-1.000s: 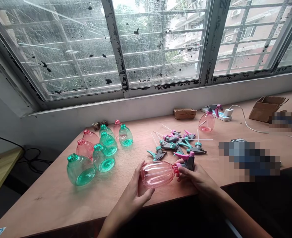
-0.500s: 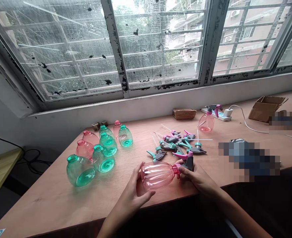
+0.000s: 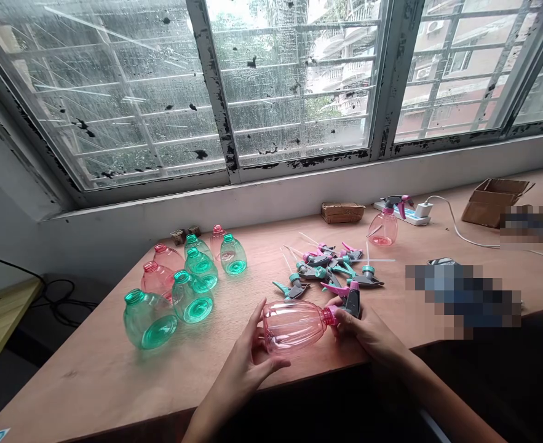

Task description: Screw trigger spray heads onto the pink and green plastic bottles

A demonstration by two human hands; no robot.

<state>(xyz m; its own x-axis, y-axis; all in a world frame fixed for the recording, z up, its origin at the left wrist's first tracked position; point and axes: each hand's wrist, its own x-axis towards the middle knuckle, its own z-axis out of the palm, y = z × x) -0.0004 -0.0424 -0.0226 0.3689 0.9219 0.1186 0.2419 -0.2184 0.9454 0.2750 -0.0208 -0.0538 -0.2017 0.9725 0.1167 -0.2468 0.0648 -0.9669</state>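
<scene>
The pink bottle (image 3: 294,323) lay on its side at the near edge of the table (image 3: 91,381), base to the left and neck to the right. The left hand (image 3: 248,363) was wrapped around its base, thumb underneath and fingers over the top, gripping it. At the neck, the right hand (image 3: 368,329) was closed on the collar of a grey and pink spray head (image 3: 350,298), whose trigger stood up just beyond the bottle's mouth. Judged from this hold, the fit would go best with the collar kept square to the neck so the thread caught cleanly, the left hand bracing the thin wall without squeezing it out of round, and the right hand turning only the collar, not the trigger. Whether the dip tube was fully inside could not be told. Just behind the bottle's neck lay a heap of loose spray heads (image 3: 331,267), well clear of both hands. Further to the bottle's left stood a cluster of empty bottles (image 3: 183,289), green and pink. Behind and to its right, near the wall, one finished sprayer (image 3: 384,226) stood upright beside a power strip (image 3: 414,214).
</scene>
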